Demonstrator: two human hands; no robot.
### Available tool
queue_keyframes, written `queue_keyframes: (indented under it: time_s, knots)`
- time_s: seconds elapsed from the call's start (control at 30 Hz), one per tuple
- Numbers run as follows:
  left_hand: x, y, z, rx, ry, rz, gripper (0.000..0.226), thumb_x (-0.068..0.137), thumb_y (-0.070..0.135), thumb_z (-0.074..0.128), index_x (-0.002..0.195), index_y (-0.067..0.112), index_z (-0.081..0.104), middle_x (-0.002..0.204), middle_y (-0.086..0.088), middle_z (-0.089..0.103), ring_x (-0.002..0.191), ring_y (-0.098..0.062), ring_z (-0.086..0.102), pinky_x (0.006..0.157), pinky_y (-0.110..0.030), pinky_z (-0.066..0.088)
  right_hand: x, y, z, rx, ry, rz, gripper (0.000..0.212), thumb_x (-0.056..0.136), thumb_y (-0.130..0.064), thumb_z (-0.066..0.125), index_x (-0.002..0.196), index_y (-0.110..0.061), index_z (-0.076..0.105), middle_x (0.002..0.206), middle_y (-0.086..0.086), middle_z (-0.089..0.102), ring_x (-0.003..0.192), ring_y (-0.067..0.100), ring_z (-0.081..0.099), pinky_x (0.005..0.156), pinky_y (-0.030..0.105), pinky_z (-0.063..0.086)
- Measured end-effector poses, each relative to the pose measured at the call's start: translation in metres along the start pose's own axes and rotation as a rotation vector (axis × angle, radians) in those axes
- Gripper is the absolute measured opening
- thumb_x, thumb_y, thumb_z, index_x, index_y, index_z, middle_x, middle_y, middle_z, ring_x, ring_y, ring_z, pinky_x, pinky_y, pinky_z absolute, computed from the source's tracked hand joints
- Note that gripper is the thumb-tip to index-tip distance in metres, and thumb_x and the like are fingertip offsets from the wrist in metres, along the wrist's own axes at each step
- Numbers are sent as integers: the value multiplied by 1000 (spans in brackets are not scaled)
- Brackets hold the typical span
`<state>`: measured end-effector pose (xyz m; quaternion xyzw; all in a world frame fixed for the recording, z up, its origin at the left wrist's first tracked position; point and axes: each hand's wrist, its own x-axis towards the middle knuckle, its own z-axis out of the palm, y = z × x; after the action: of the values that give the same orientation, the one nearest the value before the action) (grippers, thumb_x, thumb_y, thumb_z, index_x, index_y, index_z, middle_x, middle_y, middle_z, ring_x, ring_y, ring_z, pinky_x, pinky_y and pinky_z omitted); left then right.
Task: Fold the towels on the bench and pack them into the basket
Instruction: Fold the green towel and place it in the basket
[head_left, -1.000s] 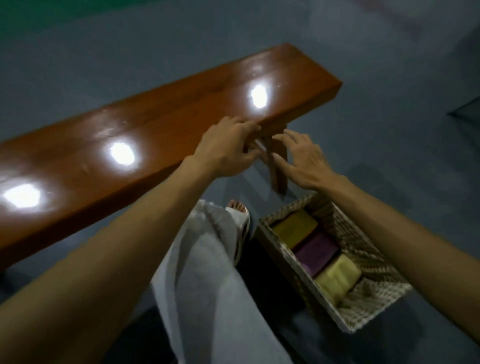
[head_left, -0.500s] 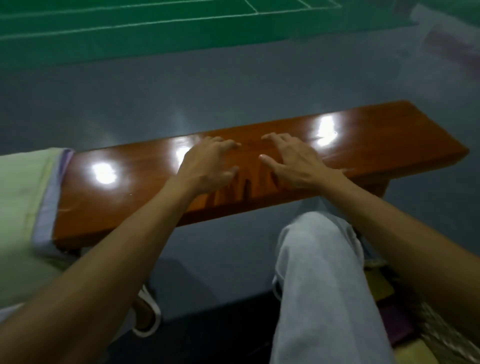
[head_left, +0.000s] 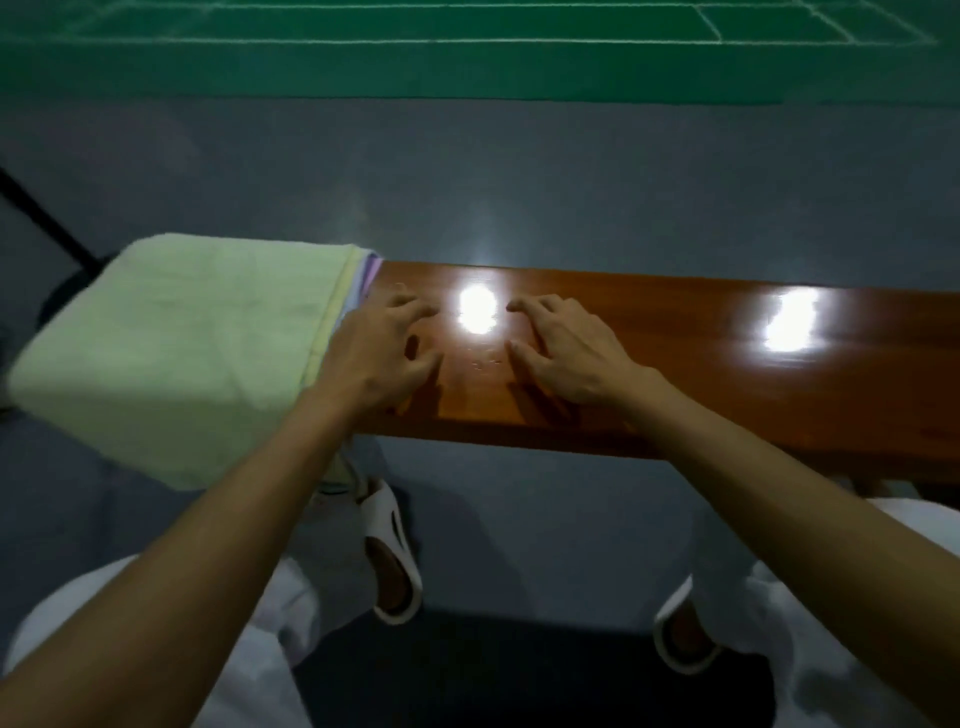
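Observation:
A pale green towel (head_left: 171, 343) lies draped over the left part of the glossy brown bench (head_left: 727, 374), on top of a stack whose yellow and lilac edges (head_left: 358, 283) peek out at its right side. My left hand (head_left: 379, 353) hovers with fingers apart at the stack's right edge, just touching or beside it. My right hand (head_left: 566, 353) is spread over the bare bench top a little to the right, holding nothing. The basket is out of view.
Grey floor lies in front of and behind the bench, with a green court mat (head_left: 467, 47) beyond. My feet in white slippers (head_left: 392, 561) and my light trousers are below the bench's near edge. A dark pole (head_left: 41, 218) slants at the far left.
The view has swung left from the basket and the bench's right end to the towel stack. Both hands have moved left along the bench, the left one reaching the stack's edge.

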<state>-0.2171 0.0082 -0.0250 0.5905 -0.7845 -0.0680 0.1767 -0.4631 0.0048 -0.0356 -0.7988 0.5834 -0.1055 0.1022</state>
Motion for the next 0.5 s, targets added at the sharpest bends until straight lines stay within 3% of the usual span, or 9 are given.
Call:
queue_keyframes:
  time_s: [0.17,0.3,0.5]
  knots:
    - [-24,-75,-18,45,115,-163,55,90,47,70,139,22,63,148,-8,56,134,-29,51,106,-47,46,43,-64,23,63,2,-105,50,101,-51,47,146,-30,41,149,8,49,130,33,48,100,52,46]
    - [-41,-131,-29,40,224,-276,61,92,52,59,143,18,58,145,-10,57,134,-30,51,109,-48,44,73,-109,40,100,4,-158,50,100,-47,51,146,-28,43,149,7,49,129,30,47,101,52,46]
    - [-57,-202,-39,28,302,-441,62,100,54,44,149,17,50,147,-13,55,134,-33,47,112,-48,37,109,-158,72,116,47,-187,49,100,-49,50,140,-20,51,132,14,55,118,32,49,98,46,44]
